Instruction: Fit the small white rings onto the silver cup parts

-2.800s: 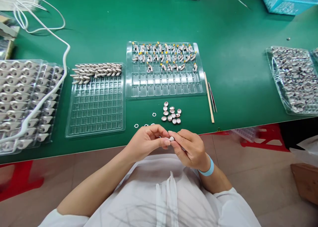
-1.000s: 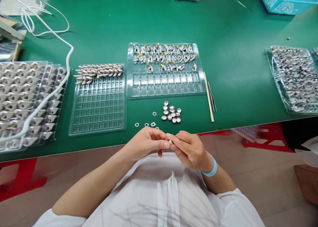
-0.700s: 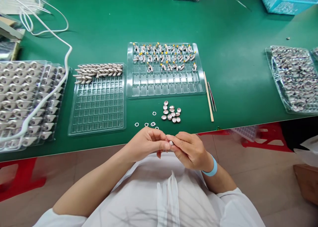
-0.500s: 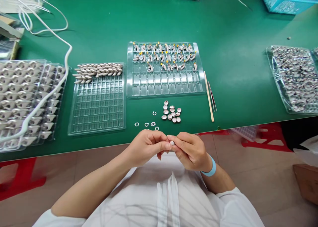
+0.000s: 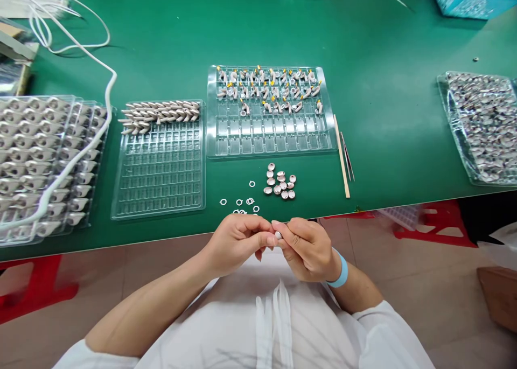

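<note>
A small white part (image 5: 278, 234) pinched between both my hands.
My left hand (image 5: 238, 242) and right hand (image 5: 309, 248) clamp fingertips on it from either side, just off the near edge of the green table (image 5: 363, 62); loose caps (image 5: 280, 186) and rings (image 5: 242, 202) lie just beyond.

Two hands, the left hand (image 5: 238, 241) and the right hand (image 5: 309, 249), pinched one small white piece (image 5: 278, 234). On the table (image 5: 363, 46) lay about a dozen loose caps (image 5: 283, 186), roughly six white rings (image 5: 238, 202), one wooden stick (image 5: 341, 156), one pair of tweezers (image 5: 347, 158) — and at least five clear trays (image 5: 161, 196).
</note>
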{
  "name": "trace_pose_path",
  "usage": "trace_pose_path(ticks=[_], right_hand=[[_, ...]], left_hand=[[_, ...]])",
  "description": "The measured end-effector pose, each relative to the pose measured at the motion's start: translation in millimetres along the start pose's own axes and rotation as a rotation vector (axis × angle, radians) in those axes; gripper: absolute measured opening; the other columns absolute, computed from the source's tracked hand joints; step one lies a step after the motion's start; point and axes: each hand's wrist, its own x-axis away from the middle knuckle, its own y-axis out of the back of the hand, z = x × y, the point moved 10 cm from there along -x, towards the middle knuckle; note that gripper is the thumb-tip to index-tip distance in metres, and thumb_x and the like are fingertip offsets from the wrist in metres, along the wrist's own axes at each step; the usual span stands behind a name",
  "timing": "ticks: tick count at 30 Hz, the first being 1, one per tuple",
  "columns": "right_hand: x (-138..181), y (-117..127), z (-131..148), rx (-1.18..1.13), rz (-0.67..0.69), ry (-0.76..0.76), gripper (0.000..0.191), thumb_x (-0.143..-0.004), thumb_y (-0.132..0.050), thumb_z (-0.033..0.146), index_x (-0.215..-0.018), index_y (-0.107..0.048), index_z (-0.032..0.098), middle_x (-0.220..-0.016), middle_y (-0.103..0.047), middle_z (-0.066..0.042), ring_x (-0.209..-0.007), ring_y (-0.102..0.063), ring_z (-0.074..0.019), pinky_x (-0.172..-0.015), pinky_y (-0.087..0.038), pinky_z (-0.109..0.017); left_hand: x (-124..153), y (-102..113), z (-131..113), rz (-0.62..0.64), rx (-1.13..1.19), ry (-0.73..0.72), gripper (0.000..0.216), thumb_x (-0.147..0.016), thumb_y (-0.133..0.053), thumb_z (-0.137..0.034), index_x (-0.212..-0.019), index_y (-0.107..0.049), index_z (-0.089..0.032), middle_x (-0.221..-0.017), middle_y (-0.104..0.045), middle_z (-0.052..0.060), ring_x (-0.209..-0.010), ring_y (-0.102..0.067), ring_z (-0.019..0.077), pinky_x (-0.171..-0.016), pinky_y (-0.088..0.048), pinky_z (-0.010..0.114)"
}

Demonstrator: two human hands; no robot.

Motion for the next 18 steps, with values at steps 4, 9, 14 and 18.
trace_pose_path(ticks=[4,9,14,18], right_hand=[[-1.2,0.0,2.3,0.011,0.008,0.010,0.053,-0.089,-0.046,0.012,-0.142,-0.038,0.010,-0.078,-0.054,-0.006,-0.064,-0.051,-0.0165,-0.051,-0.047,-0.030],[-2.0,0.0,3.9,0.011,0.002,0.028,0.053,-0.088,-0.046,0.011,-0.141,-0.039,0.008,-0.079,-0.054,-0.006,-0.064,-0.051,-0.0162,-0.051,-0.046,-0.029],[-2.0,-0.7,0.8,0.010,-0.005,0.014,0.053,-0.089,-0.047,0.011,-0.141,-0.039,0.010,-0.077,-0.054,-0.005,-0.063,-0.051,-0.0157,-0.051,-0.046,-0.028],[-4.1,2.3,-7.8,-0.019,-0.023,-0.049,0.050,-0.090,-0.050,0.012,-0.140,-0.043,0.014,-0.079,-0.058,-0.005,-0.067,-0.054,-0.0152,-0.054,-0.047,-0.027]], left_hand=[[-0.4,-0.2,-2.0,0.004,0.002,-0.017,0.018,-0.075,-0.072,-0.027,-0.067,-0.071,-0.012,-0.055,-0.062,0.001,-0.047,-0.056,0.0098,-0.045,-0.050,0.020],[0.3,-0.6,-0.4,0.002,0.046,-0.027,0.014,-0.075,-0.071,-0.023,-0.067,-0.070,-0.012,-0.054,-0.061,0.000,-0.046,-0.056,0.0091,-0.045,-0.050,0.019],[-1.0,-0.2,1.7,-0.005,0.072,-0.023,0.012,-0.075,-0.071,-0.021,-0.067,-0.070,-0.012,-0.057,-0.062,0.000,-0.047,-0.057,0.0093,-0.046,-0.051,0.020],[-4.7,-0.7,0.2,0.007,0.114,-0.004,0.013,-0.076,-0.071,-0.023,-0.070,-0.069,-0.012,-0.061,-0.064,0.001,-0.053,-0.059,0.0098,-0.051,-0.054,0.020]])
